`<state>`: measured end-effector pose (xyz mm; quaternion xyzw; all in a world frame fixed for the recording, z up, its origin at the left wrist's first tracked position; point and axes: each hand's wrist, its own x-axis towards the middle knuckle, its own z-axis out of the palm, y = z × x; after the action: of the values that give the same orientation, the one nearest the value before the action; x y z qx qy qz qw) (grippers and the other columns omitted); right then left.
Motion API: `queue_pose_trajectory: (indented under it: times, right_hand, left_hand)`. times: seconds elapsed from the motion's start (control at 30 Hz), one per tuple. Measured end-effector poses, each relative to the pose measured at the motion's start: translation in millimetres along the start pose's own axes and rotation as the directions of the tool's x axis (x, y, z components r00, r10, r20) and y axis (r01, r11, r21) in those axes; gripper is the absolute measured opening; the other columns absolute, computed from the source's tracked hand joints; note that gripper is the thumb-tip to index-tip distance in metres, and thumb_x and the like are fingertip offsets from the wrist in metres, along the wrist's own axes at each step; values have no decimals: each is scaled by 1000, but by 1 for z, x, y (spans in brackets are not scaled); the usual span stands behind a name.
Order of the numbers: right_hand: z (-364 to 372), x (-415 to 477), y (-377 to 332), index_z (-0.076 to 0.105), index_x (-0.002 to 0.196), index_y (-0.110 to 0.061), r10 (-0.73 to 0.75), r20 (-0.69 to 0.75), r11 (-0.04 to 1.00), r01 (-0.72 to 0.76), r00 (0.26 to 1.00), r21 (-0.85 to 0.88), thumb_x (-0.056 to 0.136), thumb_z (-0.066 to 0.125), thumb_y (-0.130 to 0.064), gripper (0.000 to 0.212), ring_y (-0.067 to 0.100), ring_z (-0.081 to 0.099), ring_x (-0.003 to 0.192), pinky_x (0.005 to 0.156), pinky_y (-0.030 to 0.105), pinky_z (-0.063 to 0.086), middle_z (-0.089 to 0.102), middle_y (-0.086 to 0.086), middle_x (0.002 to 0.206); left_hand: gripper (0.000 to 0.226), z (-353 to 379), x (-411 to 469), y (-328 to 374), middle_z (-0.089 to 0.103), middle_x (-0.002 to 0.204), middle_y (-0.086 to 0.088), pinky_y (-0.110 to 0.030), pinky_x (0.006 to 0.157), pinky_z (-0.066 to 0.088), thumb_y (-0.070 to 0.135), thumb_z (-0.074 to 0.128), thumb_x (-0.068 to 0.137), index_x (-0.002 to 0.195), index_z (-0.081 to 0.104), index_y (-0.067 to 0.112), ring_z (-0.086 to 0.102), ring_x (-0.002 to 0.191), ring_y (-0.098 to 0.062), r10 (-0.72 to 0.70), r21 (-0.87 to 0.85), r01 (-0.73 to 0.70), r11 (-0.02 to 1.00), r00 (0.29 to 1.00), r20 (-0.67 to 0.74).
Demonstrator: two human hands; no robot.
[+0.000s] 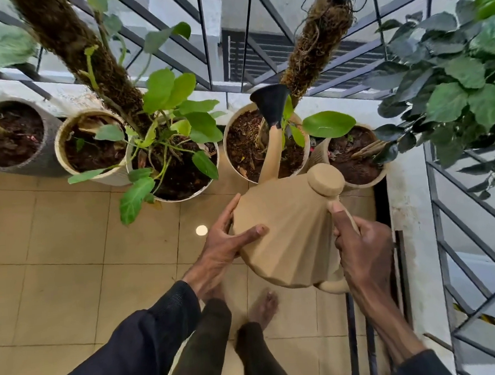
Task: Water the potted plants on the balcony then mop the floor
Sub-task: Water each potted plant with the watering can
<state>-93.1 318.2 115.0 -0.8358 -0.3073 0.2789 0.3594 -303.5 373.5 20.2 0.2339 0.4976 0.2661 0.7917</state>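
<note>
While right hand (363, 247) grips watering can (287, 234) handle (mostly hidden) | left hand (224, 246) spread against body.

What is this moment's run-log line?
phase: watering | right hand: grips can handle | left hand: steadies watering can | spout rose: over fourth pot | mopping: not started

Five pots (267, 145) stand rim to rim along the railing (261, 50), leaving no gap between them; two moss poles (315, 44) and leaves (174, 104) crowd the room above the soil. The can (290, 237) and its spout (272, 110) fill the space over the fourth pot, with a bush (451, 82) pressing in from the right. The tiled floor (70, 250) to the left lies open.
</note>
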Motion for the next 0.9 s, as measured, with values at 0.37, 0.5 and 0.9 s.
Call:
queue_pose_trajectory:
  times: [0.37,0.5,0.9]
  right_hand:
    - [2,1,2,58,58,-5,-7,-2,999,7,1000,44,90,61,-66,70,20,42,45,46,50,43,50,10,48]
    - [-1,4,1,57,59,-1,-65,40,997,63,997,54,90,60,-65,72,18,40,44,48,35,37,54,18,57]
    - [30,-22,-14,66,64,-4,-220,271,951,269,937,-156,90,52,-69,71,30,51,48,43,24,36,60,17,56]
  left_hand:
    - [116,0,0,1,49,132,24,-19,89,53,46,101,45,148,49,45,54,98,30,112,-22,-111,994,994,8]
    - [117,-2,-2,-2,47,140,19,-47,107,52,49,101,44,147,46,51,49,127,2,78,-5,-78,997,997,-4]
    - [123,-56,-39,-36,44,151,3,-61,102,52,47,103,42,147,39,57,46,138,-31,-112,-20,111,994,992,-62]
